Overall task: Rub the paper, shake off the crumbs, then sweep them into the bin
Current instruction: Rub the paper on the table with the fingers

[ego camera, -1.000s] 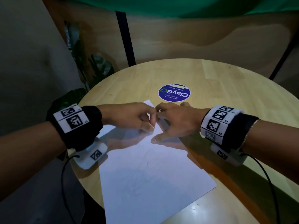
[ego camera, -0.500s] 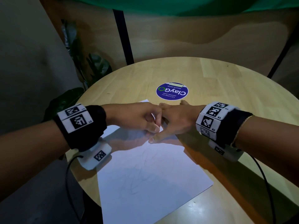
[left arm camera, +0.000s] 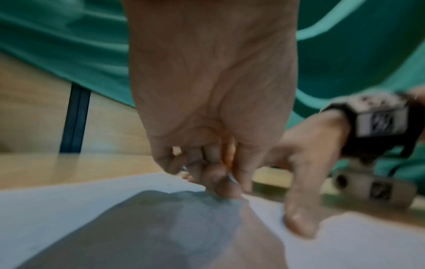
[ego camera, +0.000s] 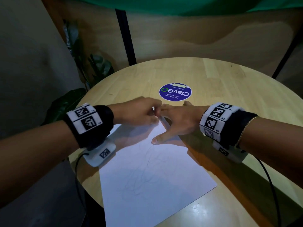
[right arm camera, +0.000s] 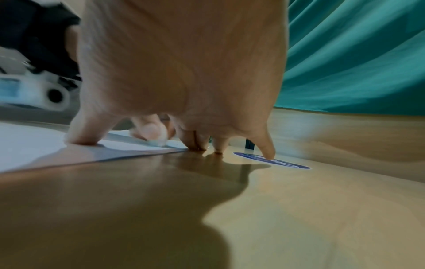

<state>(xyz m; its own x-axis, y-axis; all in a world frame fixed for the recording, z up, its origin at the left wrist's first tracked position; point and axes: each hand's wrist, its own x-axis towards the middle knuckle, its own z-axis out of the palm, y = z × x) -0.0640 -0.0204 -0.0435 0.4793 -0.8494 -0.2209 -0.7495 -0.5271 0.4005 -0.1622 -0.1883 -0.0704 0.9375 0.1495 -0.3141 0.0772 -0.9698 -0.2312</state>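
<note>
A white sheet of paper (ego camera: 147, 185) with faint pencil scribbles lies on the round wooden table (ego camera: 229, 95). My left hand (ego camera: 139, 112) is over the paper's far corner, fingers curled round a small white eraser (right arm camera: 158, 141) that touches the sheet. It is motion-blurred. My right hand (ego camera: 178, 122) is spread flat beside it. Its thumb (ego camera: 157, 140) presses on the paper's right edge and its fingertips (right arm camera: 197, 147) rest on the wood. In the left wrist view the left hand (left arm camera: 216, 178) pinches down onto the paper (left arm camera: 69, 209).
A round blue sticker (ego camera: 175, 92) lies on the table just beyond the hands. Dark plant leaves (ego camera: 65, 104) stand off the table's left edge. A black post (ego camera: 125, 35) and a wooden wall are behind, with a green curtain (right arm camera: 356, 63) above.
My left hand has shifted a little toward the paper's far corner and is now blurred. The right hand and the paper have stayed in place.
</note>
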